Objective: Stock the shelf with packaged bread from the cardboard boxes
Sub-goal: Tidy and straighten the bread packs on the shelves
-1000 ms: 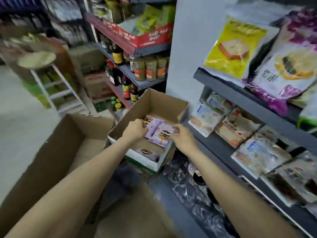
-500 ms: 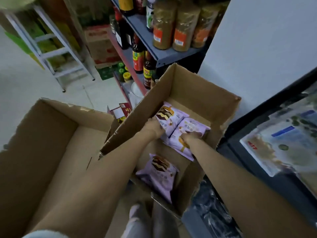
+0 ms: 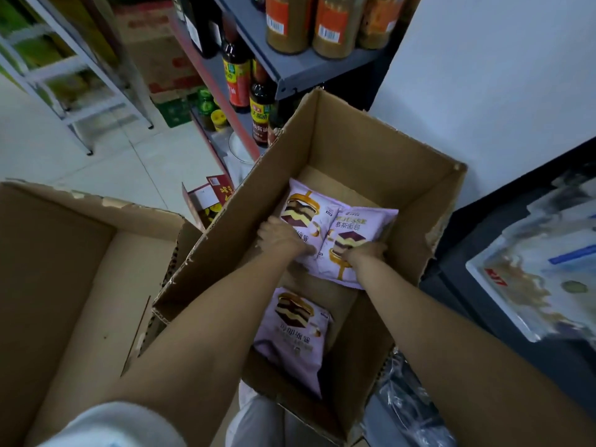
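Note:
An open cardboard box (image 3: 371, 137) stands in front of me, with lilac bread packets inside. Two packets lie side by side at its far end. My left hand (image 3: 280, 237) grips the left packet (image 3: 301, 206) at its near edge. My right hand (image 3: 366, 253) grips the right packet (image 3: 358, 232) at its near edge. A third lilac packet (image 3: 290, 330) lies loose at the near end of the box, between my forearms. The dark bread shelf (image 3: 483, 285) runs along the right, with a pale bread packet (image 3: 535, 272) on it.
A bigger open cardboard box (image 3: 64, 269) stands to the left, touching the first. Behind is a grey shelf (image 3: 290, 72) with sauce bottles (image 3: 237, 82) and spice jars (image 3: 329, 25). A white stepladder (image 3: 80, 88) stands on the tiled floor. Clear plastic wrap (image 3: 409, 401) lies low right.
My view has dropped from the shelves to look straight down into the box. Both hands have reached deeper and closed on the two far packets.

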A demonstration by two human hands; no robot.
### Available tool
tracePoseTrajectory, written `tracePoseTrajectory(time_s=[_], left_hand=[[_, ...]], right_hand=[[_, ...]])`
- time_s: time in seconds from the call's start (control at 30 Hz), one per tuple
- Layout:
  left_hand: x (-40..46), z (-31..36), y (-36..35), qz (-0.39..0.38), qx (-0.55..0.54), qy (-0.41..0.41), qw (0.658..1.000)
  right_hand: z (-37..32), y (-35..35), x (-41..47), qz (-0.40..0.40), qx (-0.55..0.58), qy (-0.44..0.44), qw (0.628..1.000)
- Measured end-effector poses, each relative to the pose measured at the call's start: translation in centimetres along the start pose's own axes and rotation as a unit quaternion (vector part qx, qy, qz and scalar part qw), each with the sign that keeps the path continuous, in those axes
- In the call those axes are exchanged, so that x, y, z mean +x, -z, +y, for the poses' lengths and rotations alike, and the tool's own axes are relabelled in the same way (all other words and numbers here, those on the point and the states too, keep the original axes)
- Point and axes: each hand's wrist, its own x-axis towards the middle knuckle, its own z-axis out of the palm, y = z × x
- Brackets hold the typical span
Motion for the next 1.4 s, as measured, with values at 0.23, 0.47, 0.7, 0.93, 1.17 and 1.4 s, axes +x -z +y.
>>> tracePoseTrajectory(time_s=[0.23, 0.47, 0.7, 0.93, 1.17, 1.4], left_hand=[[-3.9, -0.1, 3.0, 0.034, -0.085, -0.023, 0.996], [-9.3, -5.1, 8.3, -0.019, -0.333, -0.144, 0.932], [-24.0, -11.6, 11.1, -0.084, -0.344, -0.337, 0.872], [-41.3, -14.2, 12.3, -0.117, -0.346, -0.524, 0.769], [-55.8, -11.1, 10.4, -0.248, -0.394, -0.552, 0.692], [-68.0, -7.3, 3.4, -0.414, -0.303, -0.599, 0.614]], right_hand=[[-1.9, 2.0, -5.6, 0.119, -0.046, 0.162, 0.979], [1.4, 8.4, -15.2, 0.11, 0.122, 0.329, 0.93], [9.6, 11.7, -29.8, 0.103, 0.21, 0.405, 0.884], [19.7, 17.3, -43.9, 0.225, 0.318, 0.437, 0.811], [31.1, 24.5, -52.6, 0.262, 0.48, 0.409, 0.73], [45.0, 30.9, -56.1, 0.277, 0.578, 0.391, 0.661]])
